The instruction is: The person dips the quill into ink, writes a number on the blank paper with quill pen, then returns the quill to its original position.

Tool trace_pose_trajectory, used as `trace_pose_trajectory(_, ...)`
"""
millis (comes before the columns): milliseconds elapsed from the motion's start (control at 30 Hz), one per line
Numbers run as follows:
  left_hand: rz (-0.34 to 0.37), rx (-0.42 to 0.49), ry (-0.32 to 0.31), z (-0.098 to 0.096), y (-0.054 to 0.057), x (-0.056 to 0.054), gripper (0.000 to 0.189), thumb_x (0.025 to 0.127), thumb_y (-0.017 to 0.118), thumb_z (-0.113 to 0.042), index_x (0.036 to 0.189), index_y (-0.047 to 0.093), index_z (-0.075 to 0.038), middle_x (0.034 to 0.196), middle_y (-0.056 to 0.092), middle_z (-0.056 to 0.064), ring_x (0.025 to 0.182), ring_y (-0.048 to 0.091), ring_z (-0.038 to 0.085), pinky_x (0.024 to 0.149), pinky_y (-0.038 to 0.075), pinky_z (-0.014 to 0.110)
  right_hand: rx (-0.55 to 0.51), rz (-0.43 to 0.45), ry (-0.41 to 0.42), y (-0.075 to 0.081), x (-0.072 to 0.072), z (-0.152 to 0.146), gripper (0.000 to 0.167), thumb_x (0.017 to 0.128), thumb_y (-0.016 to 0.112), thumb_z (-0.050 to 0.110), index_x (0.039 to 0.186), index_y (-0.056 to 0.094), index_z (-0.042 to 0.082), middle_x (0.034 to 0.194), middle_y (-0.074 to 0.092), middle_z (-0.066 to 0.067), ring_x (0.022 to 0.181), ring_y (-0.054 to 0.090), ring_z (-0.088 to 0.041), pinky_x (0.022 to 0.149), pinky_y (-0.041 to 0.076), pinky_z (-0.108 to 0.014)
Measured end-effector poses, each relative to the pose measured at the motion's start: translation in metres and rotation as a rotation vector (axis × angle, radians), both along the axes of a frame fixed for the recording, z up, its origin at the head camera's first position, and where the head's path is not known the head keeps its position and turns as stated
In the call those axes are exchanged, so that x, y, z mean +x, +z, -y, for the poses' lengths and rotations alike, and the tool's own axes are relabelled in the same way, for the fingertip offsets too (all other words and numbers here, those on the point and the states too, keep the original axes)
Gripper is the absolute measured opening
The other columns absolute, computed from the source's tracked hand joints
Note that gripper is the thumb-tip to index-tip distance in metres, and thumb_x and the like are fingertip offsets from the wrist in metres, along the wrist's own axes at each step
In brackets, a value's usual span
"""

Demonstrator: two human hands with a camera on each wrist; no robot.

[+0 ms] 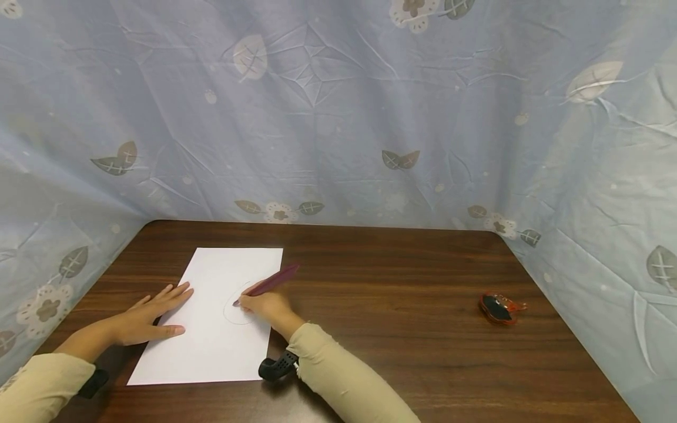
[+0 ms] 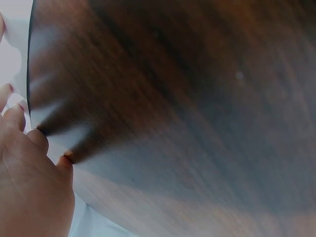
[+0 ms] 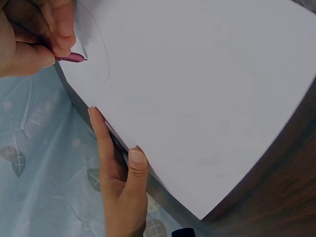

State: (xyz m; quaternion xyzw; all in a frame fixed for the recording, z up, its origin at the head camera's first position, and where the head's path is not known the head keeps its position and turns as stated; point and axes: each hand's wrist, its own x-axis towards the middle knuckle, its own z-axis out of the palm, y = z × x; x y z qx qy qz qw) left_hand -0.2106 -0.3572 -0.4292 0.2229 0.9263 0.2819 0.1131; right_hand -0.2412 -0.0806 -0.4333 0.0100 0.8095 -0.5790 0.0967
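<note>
So the purple pen [image 1: 276, 279] is over the white paper [image 1: 206, 355], and its long axis runs on a slant: in the head view the tip points down and left, and the tail end sticks up to the right, reaching past the sheet's right edge. The right hand [image 1: 268, 308] has it pinched near the tip, which sits inside a thin rounded outline [image 1: 224, 314]. Can't tell if it's actually touching the page. The left hand [image 1: 143, 322] is spread out, fingers pretty straight, resting on the sheet's left edge. Off on the right side of the tabletop [image 1: 391, 276] lies a little red-and-black item [image 1: 498, 309].
</note>
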Motion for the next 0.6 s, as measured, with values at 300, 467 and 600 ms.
trace_pose_trajectory(300,0.010,-0.006,0.000,-0.0019,0.0024,0.0012,0.081,0.089,0.066,-0.028,0.151,0.022,-0.001,0.151,0.015,0.035,0.135,0.002,0.062,0.093,-0.002,0.082,-0.012,-0.013,-0.016,0.0021,0.0054,0.0050,0.048,0.066,0.081,0.017,0.099,0.051,-0.001,0.070,0.056,-0.001,0.061,0.049,-0.009,0.055,0.040,-0.019)
trace_pose_trajectory(467,0.005,-0.009,-0.002,-0.0014,0.0020,0.0013,0.082,0.089,0.065,-0.029,0.153,0.020,-0.006,0.152,0.016,0.035,0.135,0.002,0.062,0.093,-0.001,0.082,0.003,-0.040,0.065,0.0026,0.0073,0.0055,0.024,0.071,0.079,0.019,0.083,0.065,0.003,0.064,0.061,0.001,0.057,0.049,-0.005,0.052,0.039,-0.016)
trace_pose_trajectory(600,0.007,-0.005,-0.002,-0.0012,0.0026,0.0010,0.081,0.089,0.066,-0.030,0.152,0.022,-0.003,0.152,0.016,0.035,0.135,0.003,0.062,0.093,-0.001,0.082,0.015,-0.074,0.077,0.0042,0.0085,0.0062,0.014,0.071,0.079,0.017,0.072,0.066,0.013,0.061,0.060,0.005,0.054,0.048,-0.003,0.050,0.037,-0.016)
